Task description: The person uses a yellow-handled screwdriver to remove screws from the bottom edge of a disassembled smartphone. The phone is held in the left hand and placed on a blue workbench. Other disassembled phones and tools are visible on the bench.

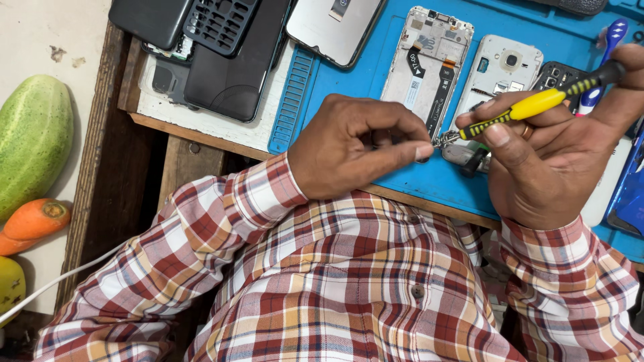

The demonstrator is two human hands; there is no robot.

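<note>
My right hand (550,161) grips a yellow and black screwdriver (537,104), its metal tip pointing left. My left hand (355,144) is pinched at that tip (443,139), thumb and forefinger together on something too small to make out. Both hands hover over the near edge of a blue work mat (355,80). Just behind the tip lies a small dark and silver part (469,157). Farther back on the mat lie an opened white phone frame (429,57) and a white phone back with a camera hole (500,70).
Dark phones and a keypad cover (221,23) are stacked at the back left on a white board (215,131). A grey phone back (332,27) lies at the top. On the left sit a green gourd (33,137) and a carrot (33,221). A white cable (60,281) runs below.
</note>
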